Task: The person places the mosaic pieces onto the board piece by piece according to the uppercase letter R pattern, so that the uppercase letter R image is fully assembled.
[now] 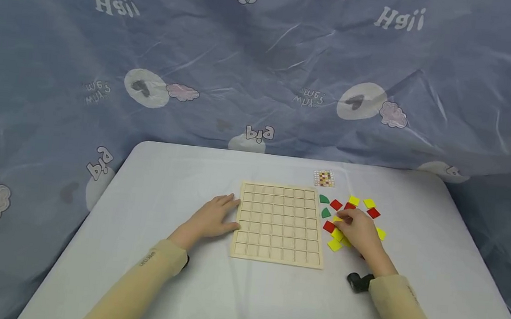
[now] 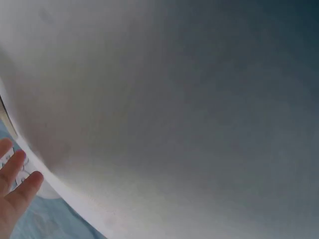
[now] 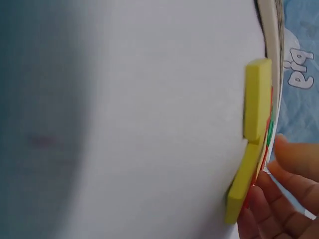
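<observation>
A square wooden grid board [image 1: 276,259] lies flat on the white table. My left hand [image 1: 210,218] rests at its left edge, fingers and thumb spread and their tips at the rim; part of it shows in the left wrist view. Over a loose group of tiles right of the board, my right hand [image 1: 362,235] reaches down with bent fingers, thumb and forefinger close together. A yellow tile [image 1: 337,219] shows by its fingertips; I cannot tell whether they pinch it. A red tile [image 1: 329,226] and another yellow tile [image 1: 334,245] lie nearby. Thick yellow tiles [image 3: 256,99] appear beside the fingers in the right wrist view.
Two green quarter-round pieces [image 1: 324,199] lie by the board's right edge. Behind them is a small printed pattern card [image 1: 324,178]. More red tiles [image 1: 373,213] and yellow tiles [image 1: 369,203] are scattered farther right. A blue patterned curtain [image 1: 263,78] hangs behind the table.
</observation>
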`<state>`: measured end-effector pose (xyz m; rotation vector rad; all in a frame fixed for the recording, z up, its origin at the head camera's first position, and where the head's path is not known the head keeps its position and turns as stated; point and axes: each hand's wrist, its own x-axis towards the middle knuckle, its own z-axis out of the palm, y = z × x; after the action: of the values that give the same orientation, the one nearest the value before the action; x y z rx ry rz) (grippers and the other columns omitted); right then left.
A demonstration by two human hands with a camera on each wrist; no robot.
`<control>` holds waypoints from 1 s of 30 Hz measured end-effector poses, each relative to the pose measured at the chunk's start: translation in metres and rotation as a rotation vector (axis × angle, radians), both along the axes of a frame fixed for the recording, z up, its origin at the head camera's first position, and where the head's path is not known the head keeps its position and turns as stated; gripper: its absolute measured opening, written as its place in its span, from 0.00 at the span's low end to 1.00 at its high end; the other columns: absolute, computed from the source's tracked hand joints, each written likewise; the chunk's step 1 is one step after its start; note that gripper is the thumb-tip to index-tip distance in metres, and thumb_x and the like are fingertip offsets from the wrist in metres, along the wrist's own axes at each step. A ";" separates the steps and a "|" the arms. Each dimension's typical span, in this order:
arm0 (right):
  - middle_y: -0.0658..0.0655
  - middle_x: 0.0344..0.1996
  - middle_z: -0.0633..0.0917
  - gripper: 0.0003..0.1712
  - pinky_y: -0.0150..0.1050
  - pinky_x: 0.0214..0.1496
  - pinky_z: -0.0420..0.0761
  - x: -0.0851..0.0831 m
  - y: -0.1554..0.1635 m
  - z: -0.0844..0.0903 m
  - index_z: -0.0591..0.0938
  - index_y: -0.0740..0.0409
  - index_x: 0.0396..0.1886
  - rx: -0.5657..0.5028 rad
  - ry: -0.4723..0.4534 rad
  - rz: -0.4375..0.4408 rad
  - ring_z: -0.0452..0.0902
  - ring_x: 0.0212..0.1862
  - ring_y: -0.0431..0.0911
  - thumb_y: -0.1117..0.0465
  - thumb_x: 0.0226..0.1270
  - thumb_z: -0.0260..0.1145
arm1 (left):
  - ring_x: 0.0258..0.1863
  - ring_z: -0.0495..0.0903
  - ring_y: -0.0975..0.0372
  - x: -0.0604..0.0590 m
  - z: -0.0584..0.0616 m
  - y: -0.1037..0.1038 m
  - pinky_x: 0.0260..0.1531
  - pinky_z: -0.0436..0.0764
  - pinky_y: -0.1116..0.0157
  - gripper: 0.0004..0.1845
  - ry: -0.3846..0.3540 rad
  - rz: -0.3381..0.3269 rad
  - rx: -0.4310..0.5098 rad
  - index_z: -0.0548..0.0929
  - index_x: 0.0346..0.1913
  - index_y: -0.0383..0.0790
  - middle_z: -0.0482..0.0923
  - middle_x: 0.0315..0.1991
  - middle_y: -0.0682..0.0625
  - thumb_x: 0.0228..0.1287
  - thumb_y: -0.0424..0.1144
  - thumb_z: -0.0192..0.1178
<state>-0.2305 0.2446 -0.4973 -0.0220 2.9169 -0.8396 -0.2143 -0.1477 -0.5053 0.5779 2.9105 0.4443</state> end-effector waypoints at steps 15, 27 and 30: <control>0.65 0.41 0.80 0.20 0.35 0.38 0.78 -0.010 0.003 -0.001 0.80 0.68 0.52 -0.035 -0.165 -0.085 0.73 0.39 0.52 0.61 0.64 0.70 | 0.78 0.50 0.48 0.004 -0.006 0.005 0.76 0.53 0.48 0.45 -0.110 -0.022 -0.009 0.60 0.76 0.46 0.52 0.78 0.43 0.61 0.62 0.63; 0.61 0.38 0.80 0.18 0.33 0.32 0.74 -0.014 -0.004 0.010 0.79 0.63 0.47 -0.117 -0.171 -0.094 0.73 0.33 0.48 0.56 0.64 0.70 | 0.79 0.44 0.47 0.004 -0.011 -0.001 0.77 0.48 0.45 0.51 -0.161 -0.060 0.024 0.54 0.78 0.44 0.46 0.80 0.43 0.59 0.61 0.65; 0.63 0.42 0.82 0.17 0.35 0.34 0.77 -0.017 -0.017 0.016 0.79 0.62 0.48 -0.153 -0.121 -0.066 0.76 0.36 0.50 0.57 0.65 0.69 | 0.80 0.43 0.48 0.006 -0.010 0.000 0.77 0.47 0.45 0.51 -0.162 -0.058 0.021 0.53 0.79 0.45 0.45 0.80 0.44 0.59 0.62 0.65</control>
<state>-0.2475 0.2274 -0.4811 0.1091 2.7493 -1.0340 -0.2086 -0.1480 -0.5157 0.5974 2.7312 0.4913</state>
